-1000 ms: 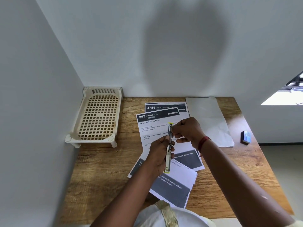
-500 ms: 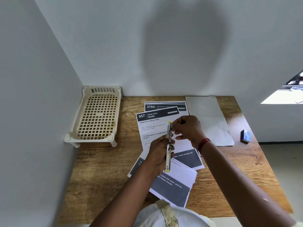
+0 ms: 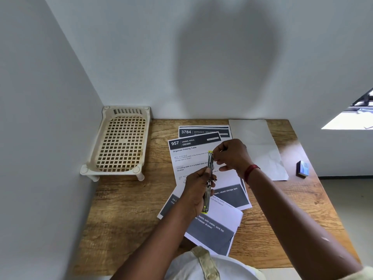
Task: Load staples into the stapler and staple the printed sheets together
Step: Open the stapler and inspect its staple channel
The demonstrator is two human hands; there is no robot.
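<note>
Stapler [image 3: 210, 161] is swung open, held above the printed sheets [image 3: 191, 156] on the worktop [image 3: 131, 209]. Left hand [image 3: 196, 188] grips its near half; right hand [image 3: 232, 156] pinches its far, yellow-tipped end. Perforated tray [image 3: 121, 140] stands in the rear left corner. Small blue box [image 3: 302, 168] lies at the right edge.

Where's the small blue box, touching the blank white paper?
Apart: head view shows bare wood table between small blue box and blank white paper.

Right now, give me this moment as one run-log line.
step: loading stapler | left grip: holds stapler over printed sheets | right grip: pinches stapler's far end | small blue box: on table
</note>
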